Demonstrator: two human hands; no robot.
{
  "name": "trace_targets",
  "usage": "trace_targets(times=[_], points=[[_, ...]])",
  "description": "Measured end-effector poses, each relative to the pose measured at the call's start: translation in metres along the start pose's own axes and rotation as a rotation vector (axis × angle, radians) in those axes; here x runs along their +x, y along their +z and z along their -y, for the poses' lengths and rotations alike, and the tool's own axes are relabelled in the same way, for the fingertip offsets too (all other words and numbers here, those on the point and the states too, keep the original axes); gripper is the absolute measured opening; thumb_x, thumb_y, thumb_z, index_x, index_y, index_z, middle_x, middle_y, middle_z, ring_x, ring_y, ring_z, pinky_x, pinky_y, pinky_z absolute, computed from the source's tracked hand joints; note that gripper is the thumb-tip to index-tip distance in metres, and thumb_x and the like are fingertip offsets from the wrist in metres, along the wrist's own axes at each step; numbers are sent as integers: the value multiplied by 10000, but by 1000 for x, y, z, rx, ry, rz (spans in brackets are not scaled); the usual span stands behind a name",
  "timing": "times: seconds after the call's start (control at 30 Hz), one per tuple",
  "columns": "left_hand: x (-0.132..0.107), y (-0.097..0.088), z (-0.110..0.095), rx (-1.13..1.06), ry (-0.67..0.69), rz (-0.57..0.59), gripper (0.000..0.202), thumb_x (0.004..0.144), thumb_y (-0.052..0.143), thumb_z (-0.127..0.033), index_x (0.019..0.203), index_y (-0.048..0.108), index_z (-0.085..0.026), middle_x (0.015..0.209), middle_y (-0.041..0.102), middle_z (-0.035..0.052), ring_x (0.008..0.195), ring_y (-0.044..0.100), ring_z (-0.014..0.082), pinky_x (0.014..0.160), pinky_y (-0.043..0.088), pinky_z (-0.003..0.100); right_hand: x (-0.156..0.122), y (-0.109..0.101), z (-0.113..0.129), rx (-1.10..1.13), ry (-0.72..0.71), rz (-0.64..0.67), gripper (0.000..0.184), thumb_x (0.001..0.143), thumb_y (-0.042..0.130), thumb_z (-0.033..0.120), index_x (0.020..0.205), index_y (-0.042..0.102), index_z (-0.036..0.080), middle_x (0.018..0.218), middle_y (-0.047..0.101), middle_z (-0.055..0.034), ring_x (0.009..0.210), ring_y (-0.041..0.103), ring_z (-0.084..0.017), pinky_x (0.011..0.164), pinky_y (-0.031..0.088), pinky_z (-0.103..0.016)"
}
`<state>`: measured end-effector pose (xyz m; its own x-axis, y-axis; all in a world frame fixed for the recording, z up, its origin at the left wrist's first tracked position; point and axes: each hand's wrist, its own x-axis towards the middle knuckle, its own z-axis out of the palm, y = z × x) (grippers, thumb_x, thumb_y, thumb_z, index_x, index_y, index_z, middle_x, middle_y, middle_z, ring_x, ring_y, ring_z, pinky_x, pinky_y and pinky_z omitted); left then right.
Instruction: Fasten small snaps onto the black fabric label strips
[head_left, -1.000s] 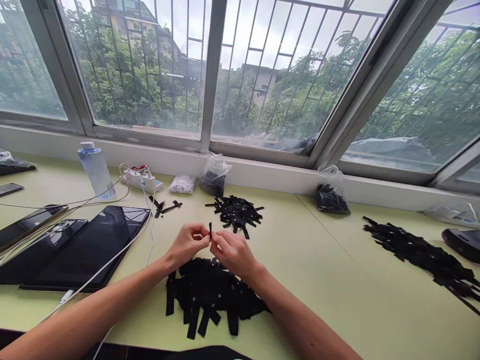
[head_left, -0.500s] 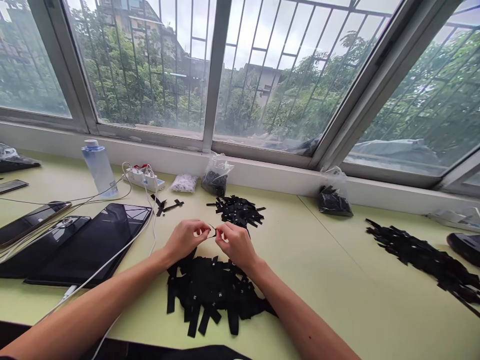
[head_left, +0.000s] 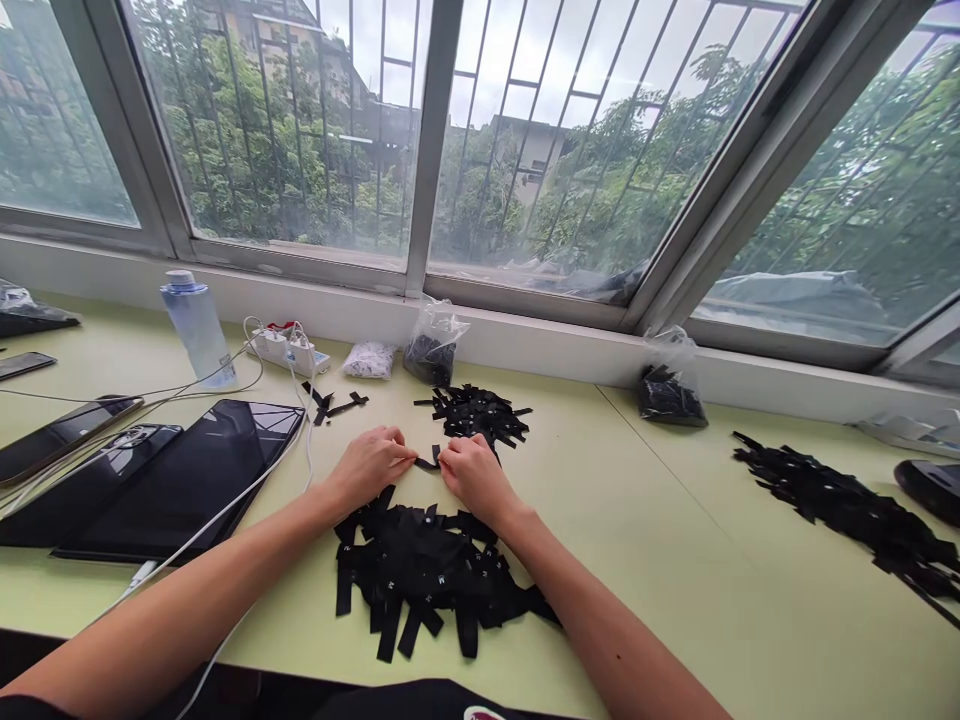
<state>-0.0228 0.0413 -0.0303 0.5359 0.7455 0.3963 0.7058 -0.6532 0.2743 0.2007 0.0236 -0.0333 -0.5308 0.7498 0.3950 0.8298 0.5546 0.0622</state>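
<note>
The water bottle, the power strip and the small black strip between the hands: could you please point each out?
water bottle (head_left: 196, 332), head view, middle of its clear body.
power strip (head_left: 289, 351), head view, its white top face.
small black strip (head_left: 429, 463), head view, its middle, between left hand (head_left: 369, 466) and right hand (head_left: 471, 475).

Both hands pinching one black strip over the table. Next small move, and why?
Probably set it on the far pile: left hand and right hand pinch the folded strip low at the table, between that pile and the near pile.
</note>
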Motion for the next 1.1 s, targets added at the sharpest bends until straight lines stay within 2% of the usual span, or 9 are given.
trace_targets(times=[0.17, 0.37, 0.57, 0.7, 0.83, 0.97, 1.1], points=[[1, 0, 1, 6, 45, -10, 228, 963, 588, -296, 1058, 794, -313, 985, 692, 60, 892, 637, 196, 809, 482, 311, -3, -4, 1, 85, -24, 0, 201, 977, 564, 149, 822, 684, 193, 855, 653, -33, 826, 582, -164, 858, 325, -324], [0, -2, 4, -119, -48, -10, 201, 937, 622, -319, 902, 815, -275, 977, 723, 37, 898, 660, 190, 792, 482, 282, -6, -6, 0, 185, -5, -14, 175, 987, 553, 161, 848, 656, 184, 852, 660, -25, 843, 600, -164, 877, 333, -320], [0, -4, 5, -191, -100, -15, 191, 909, 649, -348, 869, 810, -254, 949, 734, 41, 796, 670, 173, 731, 481, 269, -7, -4, -5, 149, 63, -1, 150, 962, 565, 137, 863, 668, 183, 846, 665, -37, 867, 610, -185, 862, 344, -329], [0, -2, 5, -191, -85, -41, 211, 922, 620, -339, 885, 807, -249, 942, 738, 50, 822, 676, 186, 734, 483, 278, -8, -4, -8, 130, 69, 5, 153, 957, 575, 136, 867, 688, 187, 852, 668, -41, 863, 609, -193, 867, 348, -341], [-1, 0, 5, -187, -68, -53, 227, 933, 597, -324, 893, 807, -249, 970, 741, 59, 853, 681, 197, 735, 490, 281, -8, -12, -5, 92, 49, -22, 163, 959, 560, 111, 953, 701, 191, 879, 667, -56, 877, 590, -203, 873, 350, -348], [-1, -1, 4, -184, -56, -52, 219, 938, 595, -324, 928, 806, -265, 964, 738, 52, 890, 681, 203, 774, 503, 279, -8, -18, 0, 96, -47, -23, 202, 958, 571, 99, 1019, 703, 239, 962, 658, -51, 907, 553, -200, 872, 339, -342], [-1, -2, 4, -210, -35, -37, 200, 925, 619, -326, 950, 811, -277, 967, 734, 50, 913, 678, 212, 820, 505, 289, -8, -12, 1, 96, -86, -6, 150, 951, 626, 166, 1025, 712, 263, 1009, 638, -50, 929, 529, -205, 871, 330, -345]])
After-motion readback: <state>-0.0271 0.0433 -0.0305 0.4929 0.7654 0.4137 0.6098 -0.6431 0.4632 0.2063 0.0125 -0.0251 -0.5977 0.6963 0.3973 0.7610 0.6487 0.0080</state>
